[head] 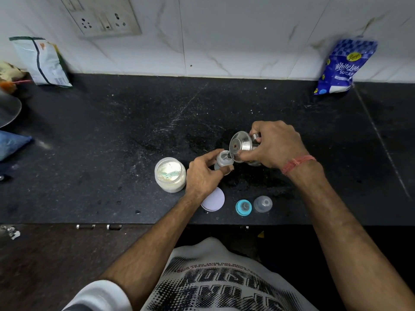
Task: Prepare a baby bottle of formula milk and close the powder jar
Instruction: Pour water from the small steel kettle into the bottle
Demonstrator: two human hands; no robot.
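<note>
The open jar (170,174) of white powder stands on the desk (112,135) just left of the left hand (203,173), a pale green scoop (171,174) lying in the powder; its round white lid (214,199) lies flat near the front edge, partly hidden under the left wrist; right of the lid sit a blue ring with teat (243,207) and a clear cap (262,204), close together, apart from the hands. The left grip is curled round the small bottle (223,162), which stands upright on the desk with its mouth open; the right hand (276,145) is clamped on a steel pot (241,145) tipped toward the bottle, its spout rim just over the mouth; whether liquid runs cannot be told.

Far back against the wall a blue sugar bag (343,66) leans at the right and a pale packet (42,60) at the left, both well apart from the work; a steel dish edge (9,111) and blue cloth (13,143) show at the left border. Between the hands and the wall the desk is bare; the front edge runs just below the lid and cap.

The desk is black speckled stone dusted with white smears; the wall is white marbled tile with a socket plate (103,17).
</note>
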